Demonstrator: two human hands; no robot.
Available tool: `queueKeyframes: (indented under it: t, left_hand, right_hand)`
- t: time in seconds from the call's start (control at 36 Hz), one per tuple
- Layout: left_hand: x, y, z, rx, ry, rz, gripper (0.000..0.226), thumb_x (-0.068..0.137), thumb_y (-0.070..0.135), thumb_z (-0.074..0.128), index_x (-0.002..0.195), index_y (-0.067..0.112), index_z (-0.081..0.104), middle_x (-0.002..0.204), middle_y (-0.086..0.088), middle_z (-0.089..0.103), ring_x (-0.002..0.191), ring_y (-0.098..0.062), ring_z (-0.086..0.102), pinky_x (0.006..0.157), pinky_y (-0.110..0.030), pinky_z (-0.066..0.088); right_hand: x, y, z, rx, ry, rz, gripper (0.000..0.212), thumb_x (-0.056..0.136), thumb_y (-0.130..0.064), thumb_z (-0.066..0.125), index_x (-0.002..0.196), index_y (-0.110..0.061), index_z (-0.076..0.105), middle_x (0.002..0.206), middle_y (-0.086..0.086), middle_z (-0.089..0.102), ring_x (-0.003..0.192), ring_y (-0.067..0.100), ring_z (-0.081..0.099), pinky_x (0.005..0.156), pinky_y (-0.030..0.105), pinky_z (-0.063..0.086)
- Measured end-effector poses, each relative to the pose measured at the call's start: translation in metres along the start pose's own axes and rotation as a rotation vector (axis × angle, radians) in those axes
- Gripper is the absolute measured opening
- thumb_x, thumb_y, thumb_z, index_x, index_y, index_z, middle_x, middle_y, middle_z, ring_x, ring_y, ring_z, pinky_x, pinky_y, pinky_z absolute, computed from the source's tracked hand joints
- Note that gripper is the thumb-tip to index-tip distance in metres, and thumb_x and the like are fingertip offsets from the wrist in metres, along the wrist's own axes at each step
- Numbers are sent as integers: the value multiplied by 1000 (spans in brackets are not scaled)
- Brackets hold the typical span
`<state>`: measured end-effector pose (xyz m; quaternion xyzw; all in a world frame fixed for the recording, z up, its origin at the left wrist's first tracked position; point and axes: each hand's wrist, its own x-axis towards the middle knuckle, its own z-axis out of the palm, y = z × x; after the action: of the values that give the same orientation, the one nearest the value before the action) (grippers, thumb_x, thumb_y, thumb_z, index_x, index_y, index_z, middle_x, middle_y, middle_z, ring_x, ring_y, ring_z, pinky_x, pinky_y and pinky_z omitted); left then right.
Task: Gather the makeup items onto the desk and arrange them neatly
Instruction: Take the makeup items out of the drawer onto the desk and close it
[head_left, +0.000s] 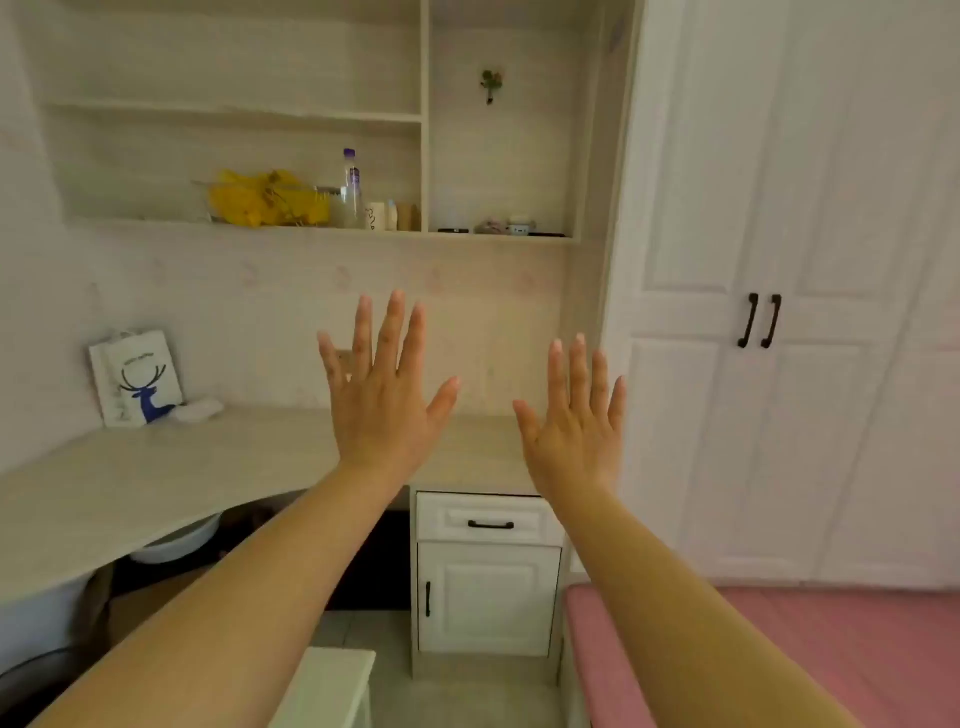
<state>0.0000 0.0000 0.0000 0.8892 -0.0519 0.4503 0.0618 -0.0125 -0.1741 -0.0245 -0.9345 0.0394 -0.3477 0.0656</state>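
My left hand (384, 395) and my right hand (576, 431) are both stretched out in front of me above the desk (156, 483), fingers spread straight, holding nothing. On the shelf (311, 228) above the desk stand a clear bottle with a purple cap (353, 192), a white jar (375, 216) and small bottles (397, 215). In the right shelf compartment lie a small white pot (519, 227), a pinkish item (492, 226) and flat dark items (453, 230). They are too small to identify exactly.
A yellow bag (267, 200) sits on the shelf. A white deer-print bag (137, 376) and a white cloth (200, 409) lean at the desk's back left. Below the desk are a drawer unit (488, 571) and a basin (176, 543). A white wardrobe (779, 312) stands right, a pink bed (779, 665) beside it.
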Motion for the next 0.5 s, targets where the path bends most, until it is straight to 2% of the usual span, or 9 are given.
queueKeyframes:
  t: [0.17, 0.28, 0.5]
  left_hand:
    - [-43, -18, 34, 52, -216, -4, 76, 88, 65, 14, 140, 27, -26, 146, 8, -33, 139, -18, -30, 110, -51, -17]
    - [-75, -34, 60, 42, -363, -12, 76, 91, 64, 19, 142, 27, -23, 152, 6, -26, 141, -19, -26, 111, -50, -13]
    - [-130, -54, 111, 43, -554, 50, 73, 92, 62, 20, 149, 25, -7, 158, 4, -9, 145, -21, -16, 114, -52, -10]
  right_hand:
    - [-32, 1, 53, -47, -147, -5, 64, 96, -53, 6, 136, -21, -34, 150, 0, -34, 141, 22, -27, 116, 42, -16]
    - [-54, -1, 88, -14, -229, 2, 65, 96, -54, 9, 137, -23, -29, 156, 0, -22, 143, 22, -22, 116, 41, -15]
    - [-91, -4, 152, -23, -446, 63, 65, 98, -51, 13, 148, -21, -17, 158, -1, -15, 145, 21, -16, 118, 41, -10]
